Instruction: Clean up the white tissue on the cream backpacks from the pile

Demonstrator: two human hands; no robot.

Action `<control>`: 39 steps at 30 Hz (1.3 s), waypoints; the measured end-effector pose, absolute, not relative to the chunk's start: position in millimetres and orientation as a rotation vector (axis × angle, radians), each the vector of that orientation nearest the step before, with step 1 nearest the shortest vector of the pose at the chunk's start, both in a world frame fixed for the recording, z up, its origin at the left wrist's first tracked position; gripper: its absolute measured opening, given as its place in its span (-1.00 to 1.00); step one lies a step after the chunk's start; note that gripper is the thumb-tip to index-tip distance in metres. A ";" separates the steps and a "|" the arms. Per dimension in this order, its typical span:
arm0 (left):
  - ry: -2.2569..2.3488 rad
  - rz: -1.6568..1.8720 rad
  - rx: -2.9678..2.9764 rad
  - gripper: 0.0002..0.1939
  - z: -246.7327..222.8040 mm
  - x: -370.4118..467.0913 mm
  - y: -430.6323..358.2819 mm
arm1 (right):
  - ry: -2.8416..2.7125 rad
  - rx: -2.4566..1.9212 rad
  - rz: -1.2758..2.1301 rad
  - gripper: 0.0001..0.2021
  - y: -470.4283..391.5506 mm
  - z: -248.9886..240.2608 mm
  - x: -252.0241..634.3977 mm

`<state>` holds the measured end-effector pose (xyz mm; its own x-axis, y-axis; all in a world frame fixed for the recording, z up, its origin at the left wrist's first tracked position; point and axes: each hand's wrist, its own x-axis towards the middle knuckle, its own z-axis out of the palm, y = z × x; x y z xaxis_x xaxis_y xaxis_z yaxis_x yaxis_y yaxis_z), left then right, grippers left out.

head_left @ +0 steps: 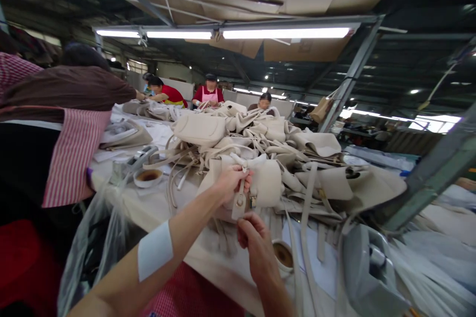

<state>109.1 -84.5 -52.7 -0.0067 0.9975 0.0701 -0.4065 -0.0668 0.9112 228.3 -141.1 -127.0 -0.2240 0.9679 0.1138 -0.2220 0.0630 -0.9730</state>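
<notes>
A cream handbag (269, 183) lies in front of me at the near side of a heap of similar bags. From its top hangs a narrow leather tab (239, 208) with a round metal eyelet. My left hand (233, 182) is closed, pinching the upper part of this tab against the bag. Just below, my right hand (256, 237) has its fingers curled together at the tab's lower end. Beside the tab, a small metal clasp (253, 201) shows on the bag. The fingertips partly hide the tab's upper part.
Bags and loose straps (307, 218) cover much of the table (143, 208). One glue bowl (148, 177) stands left, another bowl (283, 253) by my right wrist. Grey tape dispensers (366, 267) sit near both sides. A co-worker (67, 89) leans in at left; others work behind the heap.
</notes>
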 end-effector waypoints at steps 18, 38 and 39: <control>0.830 1.362 1.096 -0.70 -91.8 94.4 -87.4 | -1.326 -1.513 0.739 -0.69 -119.0 -164.9 426.2; 0.941 1.377 1.141 -0.63 -99.6 95.0 -83.8 | -2.345 -1.434 -0.031 -0.75 -141.1 -186.0 376.2; 0.942 1.379 1.136 -0.62 -99.7 95.1 -83.7 | -2.333 -1.415 0.009 -0.81 -138.1 -191.1 374.8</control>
<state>95.1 -83.7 -99.7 0.0193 0.9913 0.1302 -0.2390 -0.1219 0.9633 374.8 -138.1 -191.1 -0.4006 0.8509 0.3397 0.8484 0.4845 -0.2131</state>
